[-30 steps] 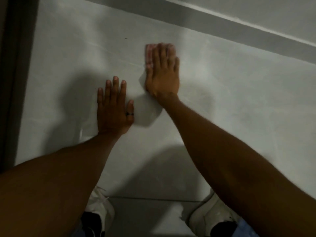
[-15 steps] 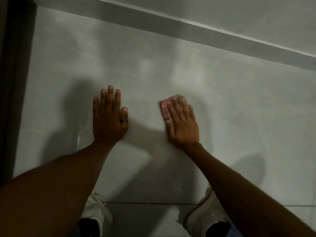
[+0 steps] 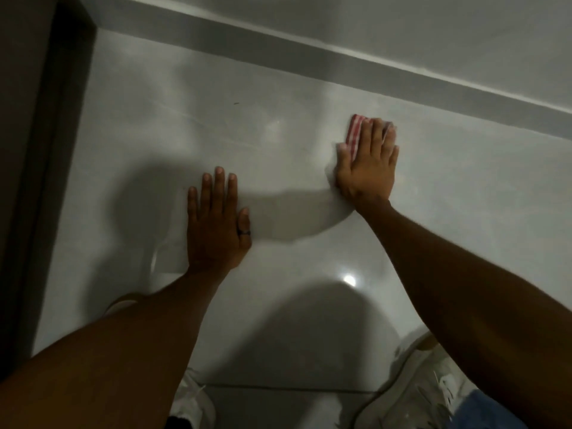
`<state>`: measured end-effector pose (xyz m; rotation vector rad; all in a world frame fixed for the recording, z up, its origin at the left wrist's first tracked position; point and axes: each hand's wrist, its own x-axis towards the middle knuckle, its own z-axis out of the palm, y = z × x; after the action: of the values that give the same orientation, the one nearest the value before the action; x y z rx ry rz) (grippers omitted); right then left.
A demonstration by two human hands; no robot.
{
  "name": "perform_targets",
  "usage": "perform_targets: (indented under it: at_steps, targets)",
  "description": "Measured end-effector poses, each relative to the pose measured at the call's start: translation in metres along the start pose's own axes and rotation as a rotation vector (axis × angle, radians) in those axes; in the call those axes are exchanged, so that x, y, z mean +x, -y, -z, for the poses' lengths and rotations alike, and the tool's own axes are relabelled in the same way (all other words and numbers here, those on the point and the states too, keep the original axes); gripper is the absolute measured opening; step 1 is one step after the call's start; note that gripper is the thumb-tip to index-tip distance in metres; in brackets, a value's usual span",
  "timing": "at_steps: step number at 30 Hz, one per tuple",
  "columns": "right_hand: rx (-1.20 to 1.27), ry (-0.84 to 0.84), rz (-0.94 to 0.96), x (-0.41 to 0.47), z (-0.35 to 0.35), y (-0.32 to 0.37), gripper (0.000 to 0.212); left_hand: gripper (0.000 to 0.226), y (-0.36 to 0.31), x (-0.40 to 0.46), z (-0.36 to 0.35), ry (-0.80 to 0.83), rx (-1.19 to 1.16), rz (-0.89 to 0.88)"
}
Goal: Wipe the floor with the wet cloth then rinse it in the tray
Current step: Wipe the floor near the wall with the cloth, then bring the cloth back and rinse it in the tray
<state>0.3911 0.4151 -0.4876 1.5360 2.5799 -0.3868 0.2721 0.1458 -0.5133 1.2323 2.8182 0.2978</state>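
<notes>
Pressed flat under the right hand (image 3: 368, 168): red-and-white striped wet cloth (image 3: 355, 134), long axis toward the grey skirting (image 3: 278, 48) (tray unseen). Left hand (image 3: 215, 224) splayed empty on glossy grey tiled floor (image 3: 154, 144), farther off.

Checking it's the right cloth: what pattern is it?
Red and white stripes on the cloth, seen in the head view.

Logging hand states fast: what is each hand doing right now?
Left hand: open, flat on the floor, holding nothing.
Right hand: open, pressing the red-striped cloth flat to the floor.
</notes>
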Motion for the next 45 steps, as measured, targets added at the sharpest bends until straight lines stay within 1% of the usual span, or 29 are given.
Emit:
perform_targets:
  at_steps: [2,5,8,11,14,18,20,21,23,24,25,26,27,28,29,30,31,32,33,34,35,36,37,38,39,40,42,43,45]
  targets:
    - [0.029,0.017,0.028,0.013,0.000,0.032,0.087,0.066,0.000,0.000,-0.001,-0.005,0.002,-0.003]
    - [0.028,0.056,0.165,0.028,-0.003,0.085,0.094,0.065,0.000,0.000,-0.003,-0.016,0.009,-0.002]
    - [0.000,0.103,0.338,0.035,-0.012,0.135,0.091,0.064,0.001,-0.002,-0.004,0.001,0.025,-0.005]
    - [-0.044,0.122,0.502,0.035,-0.022,0.167,0.082,0.065,0.002,-0.002,-0.004,0.026,0.031,-0.005]
    - [0.003,0.136,0.575,0.033,-0.027,0.178,0.081,0.066,0.003,-0.002,-0.005,0.026,0.035,-0.007]
    - [-0.004,0.138,0.726,0.014,-0.039,0.159,0.080,0.066,0.008,-0.004,-0.013,-0.012,0.016,-0.023]
    - [0.063,0.180,0.721,-0.012,-0.036,0.142,0.081,0.064,0.007,-0.003,-0.007,0.042,0.022,-0.019]
    - [0.097,0.235,0.685,-0.030,-0.030,0.133,0.081,0.063,0.007,-0.001,0.000,0.109,0.011,-0.012]
    - [0.143,0.426,0.558,-0.069,-0.010,0.116,0.078,0.065,0.011,0.008,0.021,0.335,-0.081,-0.005]
    - [0.209,0.559,0.445,-0.089,0.009,0.111,0.069,0.066,0.013,0.015,0.038,0.485,-0.165,0.027]
    - [0.365,0.677,0.256,-0.108,0.032,0.109,0.055,0.066,0.013,0.021,0.060,0.647,-0.294,0.116]
    - [0.593,0.763,0.004,-0.127,0.060,0.111,0.043,0.062,0.008,0.027,0.087,0.792,-0.471,0.292]
    - [0.823,0.820,-0.230,-0.142,0.091,0.116,0.040,0.057,0.000,0.031,0.121,0.880,-0.668,0.554]
    - [1.034,0.851,-0.407,-0.155,0.123,0.120,0.042,0.051,-0.011,0.031,0.159,0.935,-0.865,0.813]
    - [1.259,0.904,-0.558,-0.164,0.154,0.124,0.046,0.050,-0.020,0.029,0.197,0.961,-1.067,1.025]
    - [1.481,0.962,-0.680,-0.174,0.187,0.131,0.050,0.054,-0.026,0.027,0.233,0.946,-1.272,1.187]
    - [1.646,1.036,-0.750,-0.182,0.222,0.141,0.049,0.056,-0.031,0.027,0.269,0.891,-1.471,1.280]
    - [1.718,1.091,-0.778,-0.190,0.258,0.153,0.041,0.054,-0.036,0.027,0.304,0.797,-1.637,1.310]
    - [1.711,1.123,-0.770,-0.193,0.289,0.167,0.035,0.050,-0.038,0.029,0.339,0.693,-1.729,1.318]
    - [1.651,1.150,-0.723,-0.193,0.319,0.182,0.034,0.045,-0.038,0.034,0.376,0.598,-1.771,1.334]
    - [1.565,1.163,-0.627,-0.191,0.346,0.197,0.040,0.042,-0.034,0.040,0.407,0.513,-1.777,1.344]
    - [1.458,1.178,-0.475,-0.187,0.373,0.214,0.046,0.040,-0.028,0.047,0.437,0.434,-1.781,1.336]
    - [1.327,1.173,-0.294,-0.179,0.397,0.234,0.046,0.040,-0.017,0.055,0.464,0.354,-1.789,1.315]
    - [1.161,1.139,-0.118,-0.169,0.419,0.256,0.040,0.040,-0.004,0.065,0.490,0.265,-1.805,1.280]
    - [0.999,1.083,0.006,-0.158,0.435,0.280,0.032,0.040,0.014,0.077,0.513,0.161,-1.815,1.233]
    - [0.850,0.989,0.110,-0.146,0.449,0.307,0.026,0.042,0.031,0.088,0.533,0.056,-1.818,1.178]
    - [0.631,0.745,0.297,-0.126,0.462,0.370,0.019,0.046,0.071,0.115,0.567,-0.108,-1.786,1.105]
    - [0.550,0.628,0.376,-0.117,0.462,0.402,0.018,0.048,0.091,0.129,0.576,-0.164,-1.763,1.090]
    - [0.412,0.456,0.485,-0.098,0.448,0.466,0.021,0.049,0.131,0.157,0.578,-0.244,-1.711,1.097]
